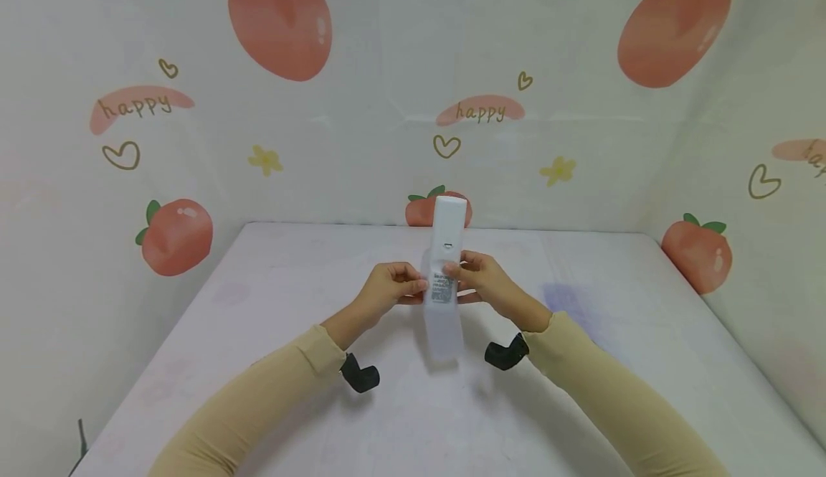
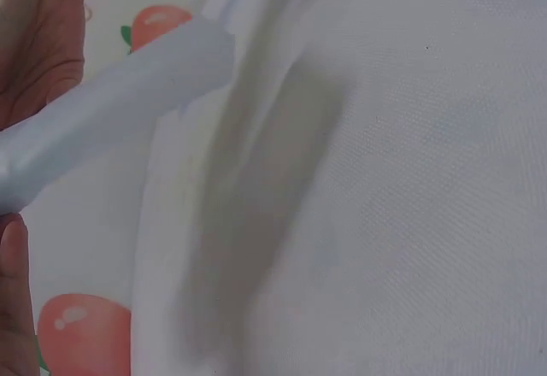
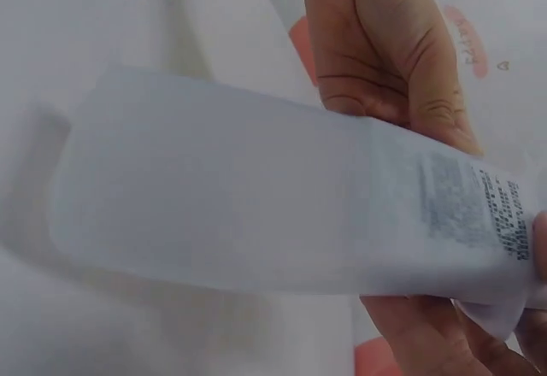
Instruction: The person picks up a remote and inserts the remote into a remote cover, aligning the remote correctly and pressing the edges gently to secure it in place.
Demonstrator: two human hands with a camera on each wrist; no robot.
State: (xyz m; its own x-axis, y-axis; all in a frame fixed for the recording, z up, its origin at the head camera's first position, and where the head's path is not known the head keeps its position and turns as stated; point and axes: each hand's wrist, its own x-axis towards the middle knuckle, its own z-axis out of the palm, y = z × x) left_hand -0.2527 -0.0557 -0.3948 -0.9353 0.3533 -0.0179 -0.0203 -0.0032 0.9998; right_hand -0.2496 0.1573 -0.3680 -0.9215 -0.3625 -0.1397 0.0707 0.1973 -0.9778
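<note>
The slim, white, bar-shaped device is held up above the pale tabletop, its long axis near upright in the head view, partly inside a frosted, translucent plastic sleeve. Its bare upper part rises above both hands, while the slack length of sleeve hangs below them along the same line; sliding one against the other would likely depend on that shared axis. Neither hand is clearly nearer: the left hand pinches the sleeve's left edge, and the right hand grips the device, thumb across its front, fingers behind; whether film lies under that thumb I cannot tell. The right wrist view shows a loose flap of film by the fingers, unclear from the head, whereas only the head view shows the device's top.
</note>
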